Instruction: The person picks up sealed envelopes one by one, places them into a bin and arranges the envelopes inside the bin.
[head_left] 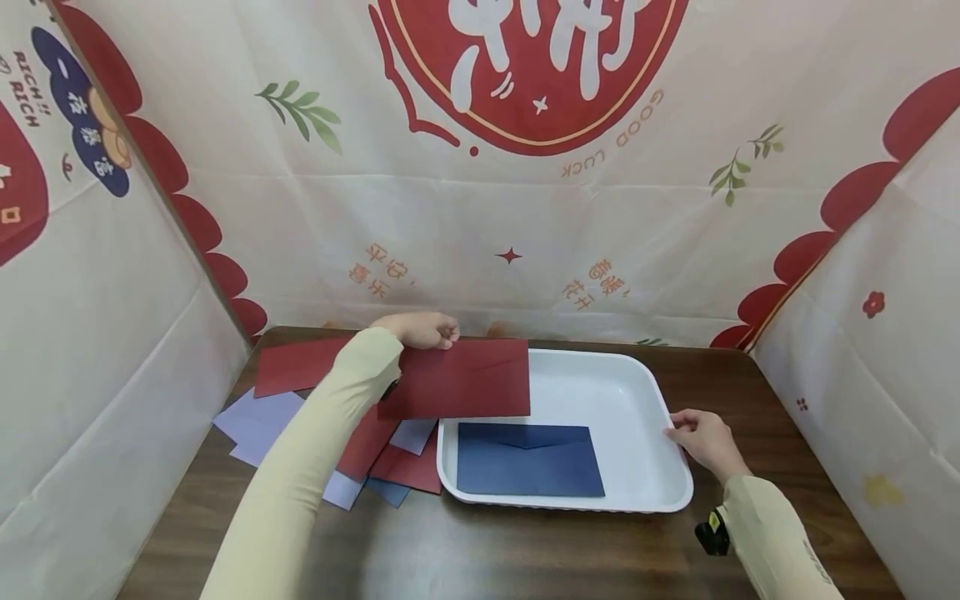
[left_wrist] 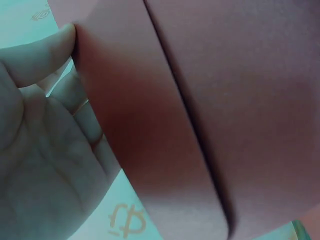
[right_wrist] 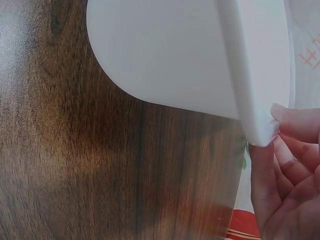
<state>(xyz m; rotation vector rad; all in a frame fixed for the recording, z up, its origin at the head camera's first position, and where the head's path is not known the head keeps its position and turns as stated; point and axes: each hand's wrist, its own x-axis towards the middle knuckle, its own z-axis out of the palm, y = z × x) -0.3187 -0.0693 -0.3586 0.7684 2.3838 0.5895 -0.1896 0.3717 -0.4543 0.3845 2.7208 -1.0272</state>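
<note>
Left arm stretched far, left hand (head_left: 423, 330) pinching a red envelope (head_left: 468, 383) by its far edge above the far left of a white tray (head_left: 633, 425), right hand (head_left: 708, 442) gripping the tray's right rim, blue envelope (head_left: 525, 471) inside, near left.

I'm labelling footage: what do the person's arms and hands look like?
The left hand and right hand are ungloved. The left sleeve and right sleeve are pale yellow, the right one with a faint marking. A black device with a yellow patch sits at the right wrist; a dark piece shows at the left.
</note>
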